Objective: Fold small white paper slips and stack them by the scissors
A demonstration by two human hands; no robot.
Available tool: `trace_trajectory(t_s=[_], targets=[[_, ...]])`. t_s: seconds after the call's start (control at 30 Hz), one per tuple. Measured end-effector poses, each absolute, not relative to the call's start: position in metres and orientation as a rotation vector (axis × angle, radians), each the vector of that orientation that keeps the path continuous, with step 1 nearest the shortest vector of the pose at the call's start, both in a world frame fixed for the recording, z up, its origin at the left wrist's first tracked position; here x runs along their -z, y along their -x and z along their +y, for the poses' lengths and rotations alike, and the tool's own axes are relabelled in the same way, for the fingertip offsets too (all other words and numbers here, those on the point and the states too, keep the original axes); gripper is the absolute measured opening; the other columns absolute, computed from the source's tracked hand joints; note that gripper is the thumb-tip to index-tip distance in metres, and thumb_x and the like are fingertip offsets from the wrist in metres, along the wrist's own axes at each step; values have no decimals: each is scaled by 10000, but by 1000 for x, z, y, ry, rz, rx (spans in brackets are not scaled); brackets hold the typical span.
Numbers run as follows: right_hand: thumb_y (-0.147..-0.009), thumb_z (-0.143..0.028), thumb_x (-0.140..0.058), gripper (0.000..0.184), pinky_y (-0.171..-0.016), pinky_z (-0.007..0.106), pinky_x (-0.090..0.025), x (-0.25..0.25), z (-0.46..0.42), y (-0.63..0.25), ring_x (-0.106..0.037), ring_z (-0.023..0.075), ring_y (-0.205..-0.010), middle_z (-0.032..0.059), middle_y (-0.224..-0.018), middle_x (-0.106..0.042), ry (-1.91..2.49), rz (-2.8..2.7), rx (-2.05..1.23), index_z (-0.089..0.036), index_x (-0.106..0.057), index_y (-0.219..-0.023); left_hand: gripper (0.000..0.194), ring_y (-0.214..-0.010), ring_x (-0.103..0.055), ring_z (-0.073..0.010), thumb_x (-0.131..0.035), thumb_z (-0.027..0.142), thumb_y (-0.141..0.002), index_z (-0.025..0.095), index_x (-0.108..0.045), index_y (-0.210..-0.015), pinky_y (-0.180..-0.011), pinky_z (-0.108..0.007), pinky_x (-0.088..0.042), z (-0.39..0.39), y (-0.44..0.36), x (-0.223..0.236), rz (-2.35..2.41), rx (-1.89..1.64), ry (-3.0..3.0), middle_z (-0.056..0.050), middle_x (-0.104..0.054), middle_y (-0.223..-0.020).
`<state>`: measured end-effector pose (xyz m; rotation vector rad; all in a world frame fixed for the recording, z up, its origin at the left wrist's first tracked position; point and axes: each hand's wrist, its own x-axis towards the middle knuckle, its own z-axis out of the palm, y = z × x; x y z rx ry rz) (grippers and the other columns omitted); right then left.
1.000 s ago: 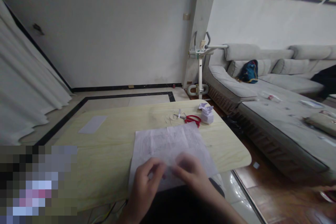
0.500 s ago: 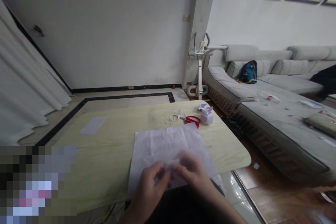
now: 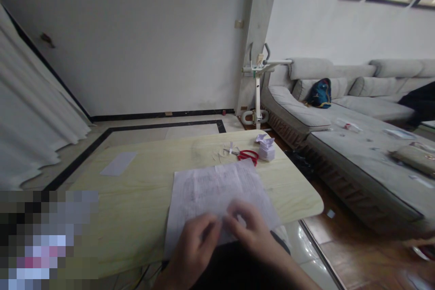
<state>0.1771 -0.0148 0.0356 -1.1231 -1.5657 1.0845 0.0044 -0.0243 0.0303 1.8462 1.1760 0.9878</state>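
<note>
Some cutting and folding looks done, rest unclear: sheet (image 3: 210, 186) on bench (image 3: 136, 204), left hand (image 3: 197, 238) and right hand (image 3: 253, 226) curled over it, can't tell if pinching, scissors (image 3: 242, 156), scraps (image 3: 231, 147), folded paper (image 3: 267, 152) beyond it

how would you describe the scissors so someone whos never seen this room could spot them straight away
Find the pale wooden table, then the large printed sheet spread on it in front of the person. Just past that sheet's far right corner lie the scissors, beside a folded white paper piece. Their bright red handles set them apart from the pale paper around them.
</note>
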Motion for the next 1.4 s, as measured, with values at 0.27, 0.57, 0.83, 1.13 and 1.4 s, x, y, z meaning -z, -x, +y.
trace_trajectory(t_s=[0.27, 0.57, 0.83, 1.13, 1.4], targets=[[-805, -490, -620, 364, -559, 256, -389, -32, -15, -174, -443, 153, -602, -23, -608, -461, 1093, -1305, -1271, -214, -478, -615, 283, -570, -619, -167, -583, 480, -853, 206, -637, -808, -559, -247, -521, -28, -10, -24, 1170, -823, -1369, 15, -636, -605], [-785, -581, -639, 448, -456, 230, -385, -34, -12, -172, -453, 129, -493, -44, -532, -450, 1083, -1205, -1363, -218, -449, -603, 288, -690, -638, -174, -551, 470, -898, 191, -599, -842, -644, -253, -495, -23, -15, -23, 1127, -740, -1347, -3, -659, -729], [-824, -577, -608, 432, -542, 239, -383, -24, -9, -172, -428, 129, -578, -39, -608, -441, 1115, -1342, -1255, -200, -488, -651, 262, -611, -597, -161, -581, 437, -871, 197, -581, -766, -582, -244, -479, -22, -14, -24, 1134, -840, -1321, 21, -612, -635], [-823, -578, -594, 473, -506, 235, -347, -29, -12, -173, -394, 129, -572, -40, -584, -391, 1132, -1326, -1233, -207, -431, -578, 271, -651, -622, -168, -555, 466, -883, 210, -578, -798, -616, -246, -506, -28, -18, -18, 1147, -799, -1363, 1, -635, -722], [-829, -568, -613, 449, -551, 247, -381, -16, -9, -172, -409, 133, -591, -39, -607, -407, 1138, -1314, -1260, -204, -465, -612, 339, -590, -577, -159, -557, 459, -884, 221, -514, -646, -580, -235, -488, -29, -15, -24, 1215, -963, -1363, 25, -557, -595]])
